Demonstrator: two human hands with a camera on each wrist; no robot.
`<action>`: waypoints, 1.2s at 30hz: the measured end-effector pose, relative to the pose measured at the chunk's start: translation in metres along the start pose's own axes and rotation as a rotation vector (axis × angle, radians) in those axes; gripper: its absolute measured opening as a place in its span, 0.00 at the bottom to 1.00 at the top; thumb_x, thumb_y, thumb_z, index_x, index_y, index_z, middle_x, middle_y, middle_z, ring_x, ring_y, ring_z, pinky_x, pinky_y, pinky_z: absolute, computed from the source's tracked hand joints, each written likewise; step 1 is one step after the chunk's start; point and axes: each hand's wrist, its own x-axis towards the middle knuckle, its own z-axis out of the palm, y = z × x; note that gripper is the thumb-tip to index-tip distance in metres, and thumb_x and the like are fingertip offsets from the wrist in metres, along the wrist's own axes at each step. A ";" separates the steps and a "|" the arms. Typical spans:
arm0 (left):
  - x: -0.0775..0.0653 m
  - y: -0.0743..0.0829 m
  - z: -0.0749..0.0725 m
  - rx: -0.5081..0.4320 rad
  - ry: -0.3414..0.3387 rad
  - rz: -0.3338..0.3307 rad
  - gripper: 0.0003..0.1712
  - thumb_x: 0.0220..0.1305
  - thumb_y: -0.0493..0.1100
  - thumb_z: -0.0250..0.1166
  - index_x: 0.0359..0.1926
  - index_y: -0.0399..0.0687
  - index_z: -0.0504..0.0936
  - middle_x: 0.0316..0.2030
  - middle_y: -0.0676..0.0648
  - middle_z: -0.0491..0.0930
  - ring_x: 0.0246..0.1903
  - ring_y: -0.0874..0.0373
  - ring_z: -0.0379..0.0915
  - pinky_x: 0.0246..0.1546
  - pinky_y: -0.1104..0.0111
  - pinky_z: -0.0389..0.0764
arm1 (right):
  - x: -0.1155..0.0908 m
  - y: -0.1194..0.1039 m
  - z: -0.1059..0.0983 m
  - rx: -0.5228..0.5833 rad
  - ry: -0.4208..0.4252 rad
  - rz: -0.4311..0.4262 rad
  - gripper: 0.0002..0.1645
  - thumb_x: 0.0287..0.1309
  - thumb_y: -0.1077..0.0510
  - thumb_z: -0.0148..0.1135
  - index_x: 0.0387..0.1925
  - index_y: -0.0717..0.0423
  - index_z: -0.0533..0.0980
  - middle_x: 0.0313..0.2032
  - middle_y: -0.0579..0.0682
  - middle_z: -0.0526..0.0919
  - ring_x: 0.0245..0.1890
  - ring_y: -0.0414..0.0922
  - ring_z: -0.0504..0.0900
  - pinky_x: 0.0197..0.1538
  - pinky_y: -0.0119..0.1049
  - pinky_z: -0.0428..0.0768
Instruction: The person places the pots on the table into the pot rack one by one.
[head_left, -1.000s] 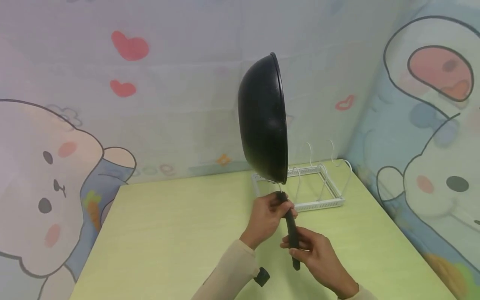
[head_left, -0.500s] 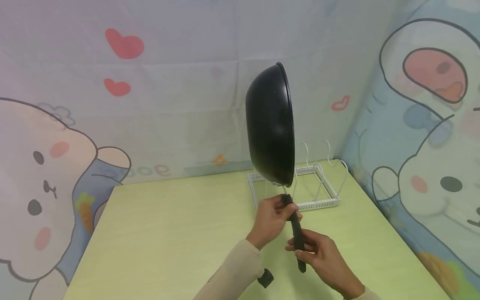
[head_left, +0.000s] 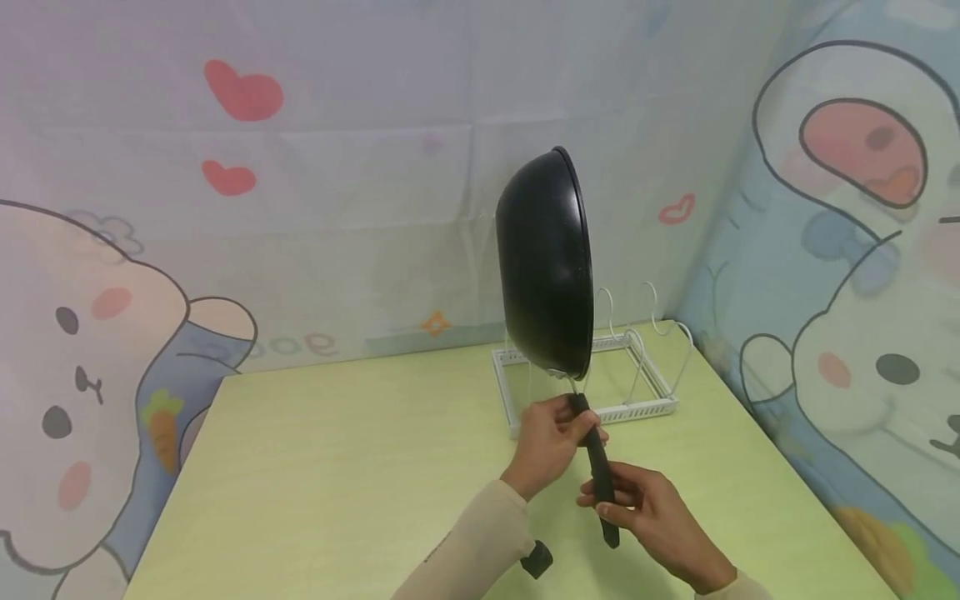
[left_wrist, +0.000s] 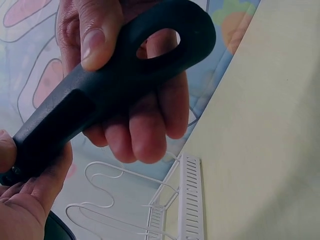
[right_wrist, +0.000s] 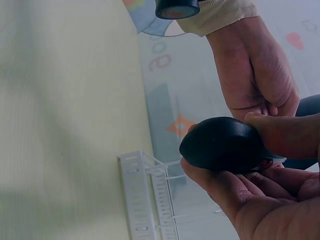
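A black wok [head_left: 546, 267] stands on edge in the air, its bowl up and its outer side facing left. Its long black handle [head_left: 597, 458] slants down toward me. My left hand [head_left: 549, 442] grips the handle near the bowl. Lower down, close to the handle's end, my right hand [head_left: 652, 517] pinches it between thumb and fingers. In the left wrist view the handle end [left_wrist: 172, 37] shows an oval hanging hole, with the right thumb lying along the handle. The right wrist view has the rounded handle end [right_wrist: 222, 145] in the right fingers.
Behind the wok a white rack [head_left: 637, 408] with curved wire dividers sits on the pale green table [head_left: 337, 467], toward the back right. Cartoon-printed cloth walls [head_left: 360, 208] close off the back and sides. A black wrist camera [head_left: 537, 559] juts from the left sleeve.
The wok has lowered slightly and shifted a little to the right in view, both hands moving with it. The grip on the handle is unchanged.
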 end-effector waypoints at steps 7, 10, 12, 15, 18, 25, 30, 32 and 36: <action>0.003 -0.008 0.006 0.012 0.000 -0.017 0.09 0.68 0.38 0.65 0.41 0.32 0.83 0.35 0.33 0.88 0.35 0.48 0.90 0.42 0.70 0.89 | 0.000 0.007 -0.006 0.027 -0.016 0.021 0.30 0.64 0.66 0.61 0.62 0.80 0.66 0.51 0.69 0.83 0.47 0.38 0.89 0.46 0.27 0.83; 0.005 -0.012 0.007 0.028 0.002 -0.032 0.09 0.68 0.38 0.65 0.41 0.33 0.83 0.34 0.35 0.89 0.34 0.51 0.90 0.42 0.71 0.88 | 0.001 0.010 -0.007 0.040 -0.019 0.052 0.30 0.64 0.66 0.61 0.62 0.79 0.66 0.51 0.70 0.83 0.48 0.40 0.89 0.47 0.27 0.83; 0.006 -0.014 0.009 0.037 0.005 -0.042 0.09 0.68 0.38 0.65 0.41 0.34 0.83 0.34 0.36 0.89 0.33 0.53 0.90 0.42 0.72 0.88 | 0.001 0.013 -0.008 0.045 -0.020 0.071 0.30 0.64 0.66 0.61 0.62 0.79 0.66 0.52 0.70 0.83 0.48 0.40 0.89 0.47 0.27 0.83; 0.008 -0.018 0.013 0.062 0.012 -0.037 0.08 0.68 0.38 0.65 0.41 0.35 0.83 0.33 0.37 0.89 0.33 0.54 0.90 0.41 0.74 0.87 | 0.001 0.016 -0.011 0.045 -0.020 0.077 0.30 0.64 0.66 0.61 0.63 0.79 0.66 0.52 0.69 0.83 0.49 0.40 0.89 0.48 0.26 0.83; 0.010 -0.021 0.018 0.071 0.038 -0.036 0.07 0.68 0.37 0.65 0.40 0.36 0.82 0.32 0.38 0.90 0.32 0.55 0.90 0.40 0.74 0.86 | 0.001 0.021 -0.016 0.033 -0.027 0.060 0.30 0.64 0.66 0.61 0.63 0.79 0.66 0.52 0.70 0.83 0.49 0.40 0.89 0.48 0.26 0.83; 0.015 -0.025 0.033 0.077 0.077 -0.057 0.06 0.68 0.37 0.65 0.39 0.36 0.83 0.32 0.38 0.89 0.31 0.57 0.89 0.36 0.76 0.85 | 0.000 0.033 -0.032 0.011 -0.049 0.094 0.28 0.65 0.63 0.61 0.61 0.76 0.69 0.52 0.70 0.83 0.50 0.45 0.89 0.49 0.27 0.82; 0.013 -0.033 0.037 0.088 0.092 -0.084 0.06 0.68 0.37 0.65 0.40 0.36 0.83 0.33 0.38 0.90 0.31 0.56 0.89 0.32 0.77 0.82 | -0.001 0.042 -0.034 0.073 -0.081 0.125 0.28 0.66 0.62 0.61 0.61 0.77 0.69 0.52 0.70 0.84 0.50 0.44 0.88 0.50 0.27 0.82; 0.013 -0.036 0.039 0.093 0.093 -0.096 0.06 0.67 0.37 0.66 0.40 0.37 0.83 0.32 0.39 0.90 0.31 0.57 0.89 0.32 0.77 0.81 | -0.002 0.046 -0.035 0.072 -0.086 0.120 0.28 0.66 0.62 0.61 0.61 0.77 0.68 0.52 0.70 0.83 0.50 0.43 0.88 0.50 0.27 0.82; 0.013 -0.040 0.042 0.077 0.098 -0.116 0.05 0.67 0.36 0.66 0.40 0.37 0.83 0.32 0.40 0.90 0.31 0.56 0.89 0.34 0.77 0.83 | -0.004 0.053 -0.037 0.059 -0.089 0.096 0.28 0.67 0.63 0.60 0.61 0.79 0.67 0.52 0.73 0.83 0.49 0.41 0.88 0.50 0.27 0.83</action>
